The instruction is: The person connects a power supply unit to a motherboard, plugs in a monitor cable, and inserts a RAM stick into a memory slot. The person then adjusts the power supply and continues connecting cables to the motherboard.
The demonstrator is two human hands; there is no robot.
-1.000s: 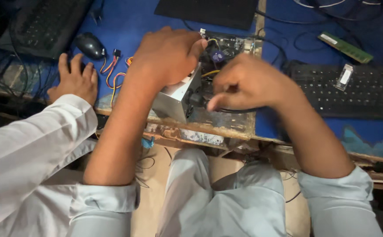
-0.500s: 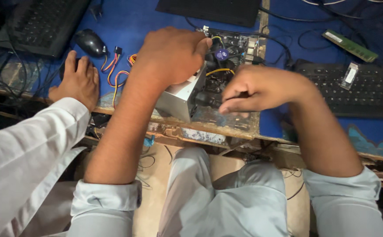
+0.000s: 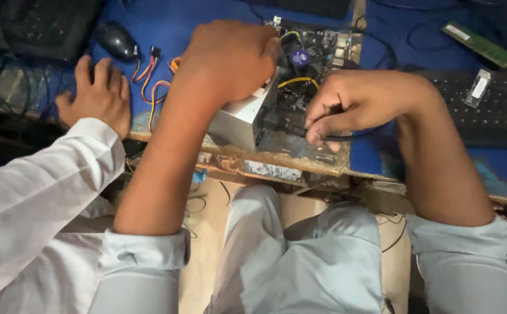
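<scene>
A grey metal power supply box [image 3: 239, 120] stands on a computer motherboard [image 3: 317, 49] at the blue table's front edge. My left hand [image 3: 230, 58] lies over the top of the box and grips it. My right hand [image 3: 358, 102] pinches a black power cable [image 3: 291, 129] whose plug sits at the box's near side. Yellow and black wires run over the motherboard behind my hands.
Another person's hand [image 3: 97, 96] in a white sleeve rests flat on the table at left, beside a black mouse [image 3: 115, 40] and loose coloured wires [image 3: 151, 81]. A black keyboard [image 3: 486, 107], a green memory stick [image 3: 480, 43] and a second keyboard [image 3: 44, 26] lie around.
My right hand has shifted from a fist over the motherboard to pinching the black cable at the box's near side. My left hand stays on the box.
</scene>
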